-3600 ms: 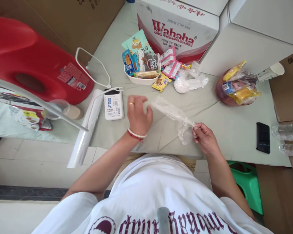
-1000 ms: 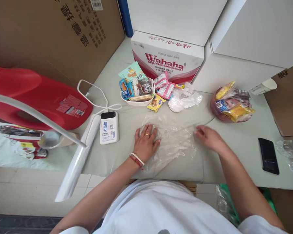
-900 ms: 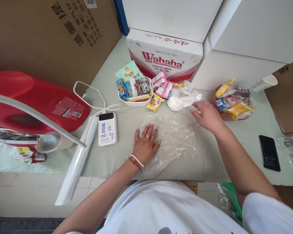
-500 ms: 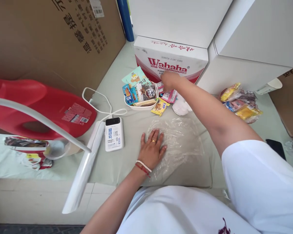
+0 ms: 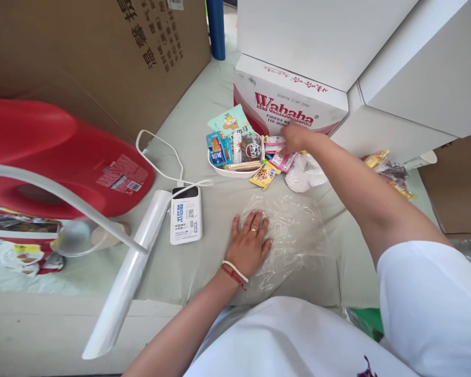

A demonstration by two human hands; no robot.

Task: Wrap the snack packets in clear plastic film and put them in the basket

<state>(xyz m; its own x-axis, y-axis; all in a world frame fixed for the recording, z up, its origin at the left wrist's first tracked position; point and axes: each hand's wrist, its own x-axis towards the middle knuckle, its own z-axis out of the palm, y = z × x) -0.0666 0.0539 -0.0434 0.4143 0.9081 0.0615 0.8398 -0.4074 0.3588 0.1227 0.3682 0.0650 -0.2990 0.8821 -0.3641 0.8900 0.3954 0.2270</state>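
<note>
Nearest, the left hand (image 5: 250, 242) lies flat, fingers spread, pressing the left edge of one clear plastic bag (image 5: 288, 235) spread on the grey-green cloth (image 5: 204, 251); the bag's long axis runs roughly near to far. One white power bank (image 5: 186, 214) lies to its left. Farther off, the right hand (image 5: 294, 140) reaches the pink snack packets (image 5: 279, 152), two visible, beside one white bowl (image 5: 231, 170) of snacks; whether it pinches one I cannot tell. One Wahaha carton (image 5: 286, 102) stands behind.
</note>
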